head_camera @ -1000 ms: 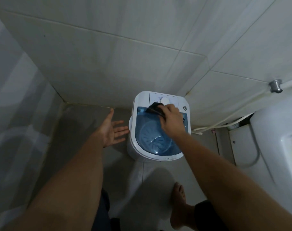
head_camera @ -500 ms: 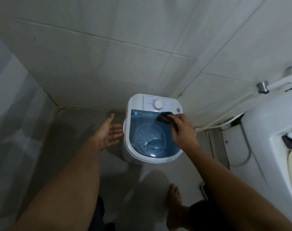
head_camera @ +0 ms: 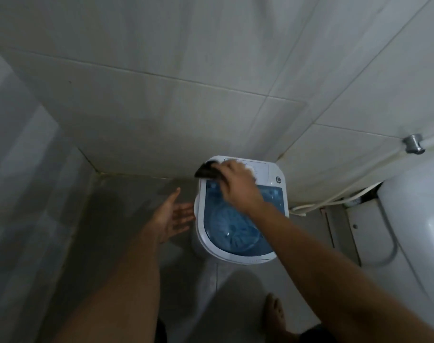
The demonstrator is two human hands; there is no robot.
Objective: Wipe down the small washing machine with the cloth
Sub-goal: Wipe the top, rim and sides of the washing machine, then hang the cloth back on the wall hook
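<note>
The right hand (head_camera: pixel 238 186) pinches a dark crumpled cloth (head_camera: pixel 208 171) against the rear-left corner of the small white washing machine (head_camera: pixel 273 173) with its blue translucent lid. The left hand (head_camera: pixel 170 219) hangs spread, apart. Judging by this, wiping is midway (sides likely remain).

The right hand (head_camera: pixel 238 186) presses a dark cloth (head_camera: pixel 207 171) onto the back left corner of the small white washing machine (head_camera: pixel 273 174), above its blue transparent lid (head_camera: pixel 235 231). The left hand (head_camera: pixel 170 216) hangs open, palm up, just beside the machine's left side, over the grey tiled floor (head_camera: pixel 127 201).

Dim, soft, slightly blurred view; tile lines bow at the edges, perhaps lit from above.
</note>
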